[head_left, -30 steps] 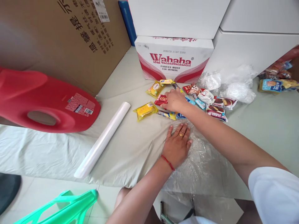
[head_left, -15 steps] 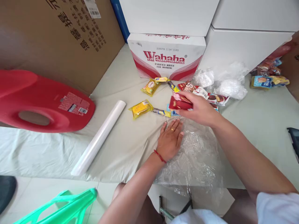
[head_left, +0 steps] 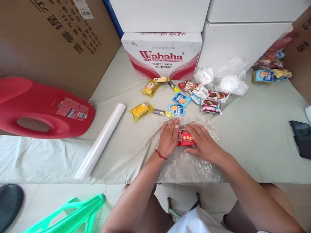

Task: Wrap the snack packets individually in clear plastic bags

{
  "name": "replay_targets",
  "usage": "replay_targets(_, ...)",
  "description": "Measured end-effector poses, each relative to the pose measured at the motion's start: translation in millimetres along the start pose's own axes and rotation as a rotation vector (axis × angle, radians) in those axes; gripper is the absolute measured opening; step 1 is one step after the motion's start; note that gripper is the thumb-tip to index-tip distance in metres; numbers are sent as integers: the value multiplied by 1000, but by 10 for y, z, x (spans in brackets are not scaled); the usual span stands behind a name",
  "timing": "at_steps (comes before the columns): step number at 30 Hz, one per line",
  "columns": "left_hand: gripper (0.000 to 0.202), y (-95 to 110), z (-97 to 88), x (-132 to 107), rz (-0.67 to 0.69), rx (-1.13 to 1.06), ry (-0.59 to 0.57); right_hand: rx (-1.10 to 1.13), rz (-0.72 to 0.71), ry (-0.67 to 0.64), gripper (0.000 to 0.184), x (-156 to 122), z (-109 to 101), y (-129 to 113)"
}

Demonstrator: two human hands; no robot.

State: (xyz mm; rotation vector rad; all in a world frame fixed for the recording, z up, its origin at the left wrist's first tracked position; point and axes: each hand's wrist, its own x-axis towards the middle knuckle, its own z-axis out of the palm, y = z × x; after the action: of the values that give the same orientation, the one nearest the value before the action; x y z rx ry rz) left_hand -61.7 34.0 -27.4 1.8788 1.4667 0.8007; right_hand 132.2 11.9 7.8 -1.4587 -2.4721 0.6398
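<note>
A red snack packet (head_left: 185,138) with yellow lettering lies on a crumpled sheet of clear plastic film (head_left: 187,170) near the table's front edge. My right hand (head_left: 205,142) grips the packet's right end, thumb at the near side and fingers over the far side. Against its left end rests my left hand (head_left: 168,137), laid flat on the film with fingers stretched out. Beyond the hands are blue cracker packets (head_left: 181,99), chocolate pie packets (head_left: 211,107), a yellow cake packet (head_left: 141,110) and a thin yellow-and-dark stick packet (head_left: 162,112).
A roll of clear film (head_left: 100,140) lies left of my hands, beside a large red jug (head_left: 48,108). At the back stands a Wahaha water carton (head_left: 162,56). Balled clear plastic (head_left: 232,84) sits behind the snacks. A dark phone (head_left: 301,137) lies far right.
My right hand has brought the red packet down from above the snacks onto the film, near my left hand. The blue and chocolate pie packets are now uncovered. The view has shifted slightly.
</note>
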Motion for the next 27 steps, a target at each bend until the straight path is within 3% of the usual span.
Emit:
replay_targets(6,53,13,-1,8,-5,9,-1,-61,-49,-12,49,-28,-79,80)
replay_targets(11,55,31,-41,6,12,35,-35,-167,-123,102,60,-60,-33,59)
replay_targets(15,56,57,-63,-3,59,100,-117,-221,-218,87,45,-94,-1,7)
replay_targets(18,61,57,-55,-5,49,110,-98,-186,-188,132,39,-133,-21,9)
replay_targets(24,65,33,-25,3,16,32,21,35,-90,276,45,-247,-196,126)
replay_targets(27,65,26,-13,7,18,27,36,55,-60,235,45,-192,-218,167)
